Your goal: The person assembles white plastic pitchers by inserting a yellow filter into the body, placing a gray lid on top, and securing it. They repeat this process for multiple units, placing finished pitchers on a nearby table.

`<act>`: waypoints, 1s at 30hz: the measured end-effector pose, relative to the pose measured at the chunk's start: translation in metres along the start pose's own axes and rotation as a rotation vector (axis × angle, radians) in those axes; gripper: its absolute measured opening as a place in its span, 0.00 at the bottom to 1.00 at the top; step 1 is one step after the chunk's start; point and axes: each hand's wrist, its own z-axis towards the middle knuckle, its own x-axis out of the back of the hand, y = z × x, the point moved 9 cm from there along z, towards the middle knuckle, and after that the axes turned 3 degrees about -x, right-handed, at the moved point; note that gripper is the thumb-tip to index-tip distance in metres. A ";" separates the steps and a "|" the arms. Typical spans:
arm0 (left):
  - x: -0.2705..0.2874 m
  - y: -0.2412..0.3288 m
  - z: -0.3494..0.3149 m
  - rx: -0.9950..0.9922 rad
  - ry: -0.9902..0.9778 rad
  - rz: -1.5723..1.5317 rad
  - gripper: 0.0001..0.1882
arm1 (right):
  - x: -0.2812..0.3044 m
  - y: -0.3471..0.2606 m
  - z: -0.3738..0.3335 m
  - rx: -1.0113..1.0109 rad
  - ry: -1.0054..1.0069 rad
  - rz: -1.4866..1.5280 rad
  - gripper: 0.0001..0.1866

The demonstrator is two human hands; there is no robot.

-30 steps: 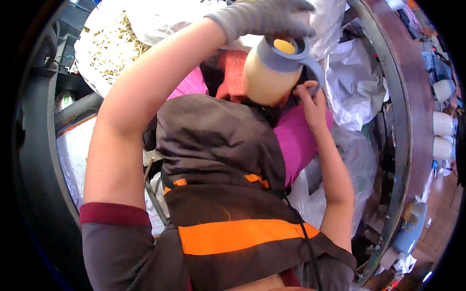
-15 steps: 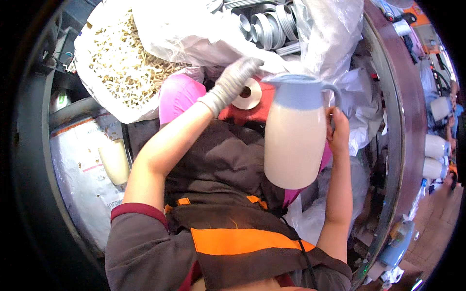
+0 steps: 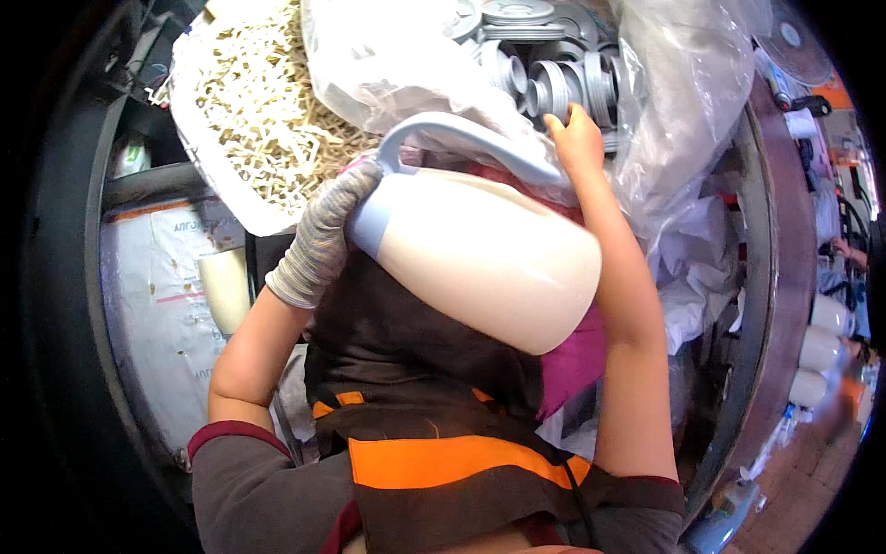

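A cream jug (image 3: 480, 254) with a blue-grey collar and a long blue-grey handle lies tilted across the front of my body. Its top points left and its base to the right. My left hand (image 3: 332, 222), in a striped knit glove, is closed around the collar end. My bare right hand (image 3: 577, 143) reaches into a clear plastic bag (image 3: 397, 74), at the near edge of a pile of grey ringed parts (image 3: 554, 88). Thumb and forefinger are apart there, by the nearest grey part; the other fingers are partly hidden.
On the far left is a white sack (image 3: 208, 175) filled with small cream-coloured strips (image 3: 268, 111). A cream cylinder (image 3: 224, 291) rests on a printed white sheet (image 3: 157, 314) left of me. A dark rail (image 3: 771, 277) runs along the right; several pale jugs (image 3: 821, 351) stand beyond it.
The jug has gone from upright at my right hand to tilted in my left hand. My right hand has left its handle and moved forward to the grey parts.
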 end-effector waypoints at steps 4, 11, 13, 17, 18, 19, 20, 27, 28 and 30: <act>0.034 0.010 0.000 -0.121 0.184 -0.132 0.20 | 0.015 -0.012 -0.016 -0.141 0.053 0.209 0.23; 0.036 0.000 0.004 -0.122 0.353 -0.420 0.21 | 0.149 -0.079 -0.148 0.129 0.218 0.640 0.10; 0.028 -0.008 0.006 -0.093 0.326 -0.439 0.22 | 0.161 -0.081 -0.164 0.214 0.248 0.663 0.08; 0.011 -0.010 -0.002 -0.076 0.276 -0.382 0.22 | 0.168 -0.066 -0.187 0.267 0.276 0.628 0.08; 0.012 -0.011 -0.002 -0.072 0.273 -0.371 0.21 | 0.170 -0.067 -0.193 0.317 0.273 0.605 0.08; 0.011 -0.012 -0.002 -0.043 0.239 -0.372 0.21 | 0.174 -0.069 -0.199 0.368 0.270 0.580 0.08; 0.012 -0.013 -0.002 -0.013 0.208 -0.374 0.21 | 0.181 -0.077 -0.207 0.438 0.264 0.530 0.11; 0.007 -0.036 -0.007 0.203 0.092 -0.509 0.21 | 0.184 -0.074 -0.238 0.547 0.136 0.635 0.15; 0.006 -0.037 -0.011 0.193 0.097 -0.496 0.20 | 0.183 -0.073 -0.236 0.563 0.046 0.651 0.16; 0.003 -0.035 -0.012 0.146 0.068 -0.479 0.21 | 0.175 -0.056 -0.221 0.387 0.023 0.783 0.21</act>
